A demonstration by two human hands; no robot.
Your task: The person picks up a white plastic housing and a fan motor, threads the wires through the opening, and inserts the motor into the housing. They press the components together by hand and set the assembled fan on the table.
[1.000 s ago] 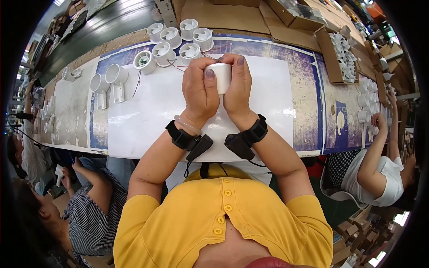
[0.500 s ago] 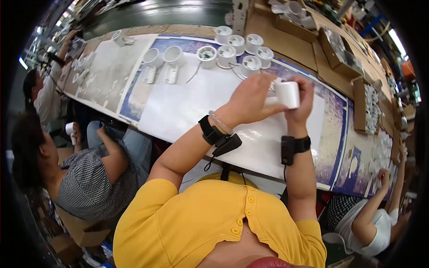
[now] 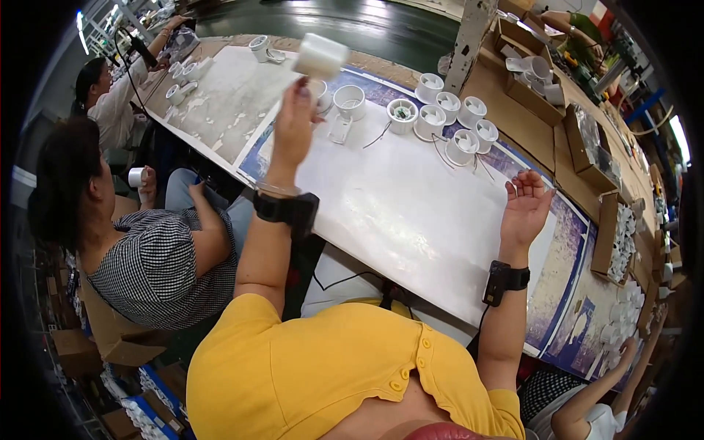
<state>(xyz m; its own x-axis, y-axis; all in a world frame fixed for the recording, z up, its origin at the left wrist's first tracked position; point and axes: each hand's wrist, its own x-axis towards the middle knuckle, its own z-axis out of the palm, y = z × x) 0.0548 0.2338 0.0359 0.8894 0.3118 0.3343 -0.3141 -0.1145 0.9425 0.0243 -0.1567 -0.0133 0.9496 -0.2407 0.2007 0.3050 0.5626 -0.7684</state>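
My left hand (image 3: 295, 136) is raised over the far left of the white work sheet (image 3: 411, 209). A white cylindrical housing (image 3: 320, 56), smeared by motion, is at its fingertips. Just behind that hand, partly hidden, stands a white cup-shaped housing; beside it another white housing (image 3: 349, 101) has a flat bracket at its foot. My right hand (image 3: 528, 209) is open over the sheet's right side, palm up with fingers loosely bent, holding nothing. Between the hands, at the sheet's far edge, is a white round housing (image 3: 402, 116) with a green part inside and a dark wire.
Several white round units (image 3: 462, 147) with thin wires cluster by a post (image 3: 471, 48). Cardboard boxes (image 3: 614, 235) of white parts line the right. One co-worker (image 3: 154, 257) sits close at left holding a white cylinder; another person's arms (image 3: 598, 400) reach in at lower right.
My left hand has swung far left with the white cylindrical housing. My right hand has let go of it and opened, now further right and lower. The whole view has shifted.
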